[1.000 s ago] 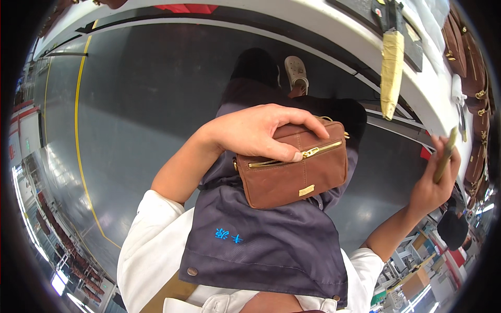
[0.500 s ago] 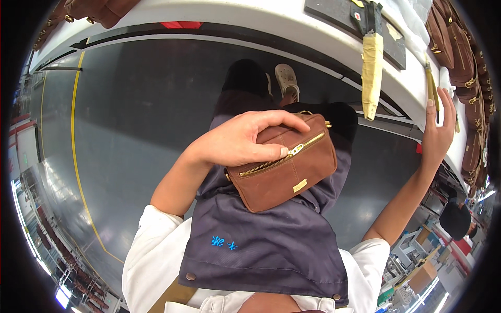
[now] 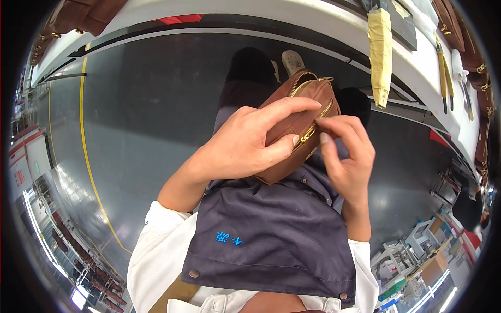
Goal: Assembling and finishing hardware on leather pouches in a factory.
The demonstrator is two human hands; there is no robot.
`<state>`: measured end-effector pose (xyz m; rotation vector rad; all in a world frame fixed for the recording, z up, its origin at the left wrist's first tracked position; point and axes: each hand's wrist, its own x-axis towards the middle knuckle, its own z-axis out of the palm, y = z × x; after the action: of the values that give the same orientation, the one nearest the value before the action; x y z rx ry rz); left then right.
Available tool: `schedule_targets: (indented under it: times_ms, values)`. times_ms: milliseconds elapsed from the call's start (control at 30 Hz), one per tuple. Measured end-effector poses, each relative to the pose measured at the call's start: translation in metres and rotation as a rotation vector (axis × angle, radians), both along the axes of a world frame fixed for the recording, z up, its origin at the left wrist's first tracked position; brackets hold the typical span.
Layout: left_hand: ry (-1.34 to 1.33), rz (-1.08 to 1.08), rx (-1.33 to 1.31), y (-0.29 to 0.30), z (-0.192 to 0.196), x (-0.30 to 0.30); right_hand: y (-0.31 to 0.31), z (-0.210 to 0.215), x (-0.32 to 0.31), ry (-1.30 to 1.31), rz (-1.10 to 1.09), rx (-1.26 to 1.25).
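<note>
A small brown pouch (image 3: 282, 169) with gold zippers rests tilted on my lap. My left hand (image 3: 242, 141) is closed around it, fingers over its top and thumb beside the gold zipper pull (image 3: 308, 135). At the right end of the front zipper is my right hand (image 3: 348, 154), its fingers curled and thumb and forefinger close together at the pouch's edge. Whatever may be between those fingertips is too small to make out. Another gold zipper curves round the pouch's far end. My dark apron (image 3: 271, 240) lies beneath.
A white table (image 3: 292, 21) curves across the far side and right. At its edge hang a tool wrapped in yellow tape (image 3: 379, 57) and a pair of tweezers (image 3: 443, 78). Brown bags (image 3: 86, 15) sit far left, with several more along the right.
My right hand has come from the tweezers at the table's right edge to the pouch. The pouch has turned, its far end now tipped up and away from me, still in my left hand.
</note>
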<state>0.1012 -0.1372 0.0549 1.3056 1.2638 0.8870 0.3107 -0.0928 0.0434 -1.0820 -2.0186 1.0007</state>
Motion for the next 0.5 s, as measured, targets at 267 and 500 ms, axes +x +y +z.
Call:
schedule_targets:
  times_ms: [267, 500]
  values:
    - [0.049, 0.032, -0.008, -0.006, -0.005, 0.001, -0.004, -0.007, 0.002, 0.202, 0.064, -0.227]
    - [0.065, 0.059, 0.003, -0.006, -0.003, 0.002, -0.003, -0.007, -0.002, 0.267, 0.054, -0.224]
